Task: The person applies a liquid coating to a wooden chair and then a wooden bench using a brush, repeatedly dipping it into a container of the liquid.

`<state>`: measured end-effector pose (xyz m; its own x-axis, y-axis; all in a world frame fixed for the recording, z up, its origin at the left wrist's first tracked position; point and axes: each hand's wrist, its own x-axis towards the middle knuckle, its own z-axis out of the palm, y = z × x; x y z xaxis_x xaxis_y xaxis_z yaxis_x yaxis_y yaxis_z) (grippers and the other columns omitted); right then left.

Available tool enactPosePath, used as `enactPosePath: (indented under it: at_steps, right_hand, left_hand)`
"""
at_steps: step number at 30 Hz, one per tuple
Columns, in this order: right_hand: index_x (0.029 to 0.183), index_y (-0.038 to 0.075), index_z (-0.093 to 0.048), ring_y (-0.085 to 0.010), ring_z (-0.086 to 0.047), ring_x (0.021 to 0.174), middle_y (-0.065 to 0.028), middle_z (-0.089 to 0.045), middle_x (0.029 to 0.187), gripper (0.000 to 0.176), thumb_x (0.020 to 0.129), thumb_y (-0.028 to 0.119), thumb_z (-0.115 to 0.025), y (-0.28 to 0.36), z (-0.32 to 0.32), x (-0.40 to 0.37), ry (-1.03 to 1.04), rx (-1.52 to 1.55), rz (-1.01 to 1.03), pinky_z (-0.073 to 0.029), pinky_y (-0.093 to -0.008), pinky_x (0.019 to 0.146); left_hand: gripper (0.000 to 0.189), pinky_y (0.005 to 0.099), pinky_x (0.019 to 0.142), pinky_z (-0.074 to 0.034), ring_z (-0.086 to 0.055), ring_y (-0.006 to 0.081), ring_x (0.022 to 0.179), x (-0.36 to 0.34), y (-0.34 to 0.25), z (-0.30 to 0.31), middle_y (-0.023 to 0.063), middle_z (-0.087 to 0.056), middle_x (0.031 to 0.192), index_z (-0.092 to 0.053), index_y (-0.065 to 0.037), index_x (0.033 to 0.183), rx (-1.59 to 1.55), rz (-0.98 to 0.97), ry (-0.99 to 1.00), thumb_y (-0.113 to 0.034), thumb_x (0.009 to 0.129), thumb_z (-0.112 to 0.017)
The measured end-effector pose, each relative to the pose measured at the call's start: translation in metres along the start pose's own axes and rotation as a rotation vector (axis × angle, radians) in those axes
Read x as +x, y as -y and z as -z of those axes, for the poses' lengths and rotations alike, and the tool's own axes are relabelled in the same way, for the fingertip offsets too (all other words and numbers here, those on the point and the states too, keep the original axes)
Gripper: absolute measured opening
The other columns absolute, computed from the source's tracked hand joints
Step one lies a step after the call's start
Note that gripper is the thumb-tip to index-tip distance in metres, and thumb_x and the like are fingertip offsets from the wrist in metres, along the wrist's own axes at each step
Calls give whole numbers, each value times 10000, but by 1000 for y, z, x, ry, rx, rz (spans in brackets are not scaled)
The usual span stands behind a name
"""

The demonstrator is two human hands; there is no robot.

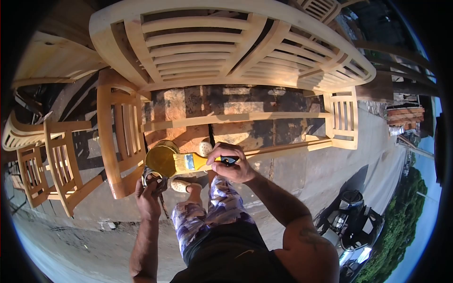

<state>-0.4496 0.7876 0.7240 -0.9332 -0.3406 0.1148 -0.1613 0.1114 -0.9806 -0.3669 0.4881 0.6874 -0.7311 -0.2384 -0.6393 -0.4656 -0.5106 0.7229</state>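
Note:
A round container of yellowish liquid [161, 159] is held at its lower side by my left hand [149, 194], whose fingers are closed on it. My right hand [232, 163] grips the yellow handle of a paintbrush [192, 162]. The brush points left, and its pale bristles are over the right edge of the container. Both are in front of a wooden bench frame [236, 120], near its left end. The bench's slatted back [198, 49] stretches across the top of the view.
Other slatted wooden pieces [59, 165] stand at the left. A motorbike [351, 219] is at the lower right, and stacked reddish boards [406, 116] lie at the right. My feet in pale clogs [179, 185] are close to the bench's front rail.

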Motion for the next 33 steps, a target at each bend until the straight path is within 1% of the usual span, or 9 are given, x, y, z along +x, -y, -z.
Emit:
enactPosePath:
  at_steps: [6, 9, 10, 11, 13, 18, 21, 28, 33]
  right_hand:
    - [855, 9, -652, -208, -587, 720, -92, -642, 801, 87, 772, 23, -629, -40, 52, 12, -67, 111, -67, -457, -334, 679]
    - [902, -10, -652, -138, -561, 717, -79, -632, 891, 122, 821, 75, -617, -72, 71, 4, -176, 523, -348, -437, -272, 656]
    - [933, -22, -646, -127, -541, 683, -88, -613, 915, 144, 826, 68, -612, -84, 74, 5, -230, 714, -360, -427, -257, 627]
    - [957, -41, -639, -119, -525, 650, -92, -596, 927, 161, 833, 56, -607, -96, 78, 9, -256, 731, -301, -423, -255, 600]
    - [998, -63, -640, -133, -535, 615, -84, -594, 854, 197, 856, 72, -623, -107, 77, 22, -361, 656, -328, -444, -268, 596]
    - [1152, -25, -681, -107, -600, 690, -47, -644, 887, 252, 930, 95, -673, -167, 39, 56, -370, 440, -457, -500, -252, 621]
    - [1191, 17, -693, -78, -625, 751, -27, -660, 894, 258, 937, 62, -683, -211, -9, 88, -376, 219, -361, -531, -229, 642]
    - [1105, 25, -718, -176, -705, 742, -127, -718, 887, 240, 885, 119, -747, -311, -123, 181, -419, -212, -145, -562, -292, 670]
    - [1053, 26, -718, -214, -720, 745, -138, -716, 860, 210, 864, 110, -753, -334, -194, 258, -505, -191, -61, -575, -318, 668]
  left_hand:
    - [268, 363, 808, -595, -705, 243, 927, 23, 0, -43, 117, -703, 1044, -619, -42, 1079, 29, 29, -31, 59, 843, -540]
    - [265, 361, 817, -592, -697, 234, 923, 34, 13, -46, 107, -692, 1037, -622, -30, 1069, -46, -3, -35, 72, 839, -539]
    - [267, 359, 818, -592, -696, 230, 919, 38, 17, -45, 104, -692, 1030, -622, -27, 1070, -42, -1, -71, 77, 838, -539]
    - [269, 357, 819, -592, -695, 226, 915, 41, 21, -48, 102, -692, 1024, -622, -24, 1070, -42, 9, -97, 81, 837, -539]
    - [277, 350, 830, -591, -694, 215, 912, 43, 22, -53, 99, -692, 1021, -624, -21, 1071, -61, 34, -121, 92, 827, -557]
    - [249, 357, 837, -576, -674, 207, 899, 59, 38, -29, 88, -685, 1010, -643, -2, 1041, -27, 83, -165, 75, 811, -588]
    - [289, 360, 854, -574, -684, 223, 931, 76, 54, -11, 103, -698, 1037, -646, 11, 1099, -23, 123, -186, 45, 816, -595]
    - [316, 346, 882, -548, -687, 221, 953, 94, 55, 4, 121, -707, 1053, -624, 41, 1147, -23, 217, -229, 19, 832, -600]
    - [324, 348, 882, -547, -686, 224, 962, 104, 61, 33, 126, -702, 1071, -617, 44, 1164, -58, 245, -259, 34, 841, -593]
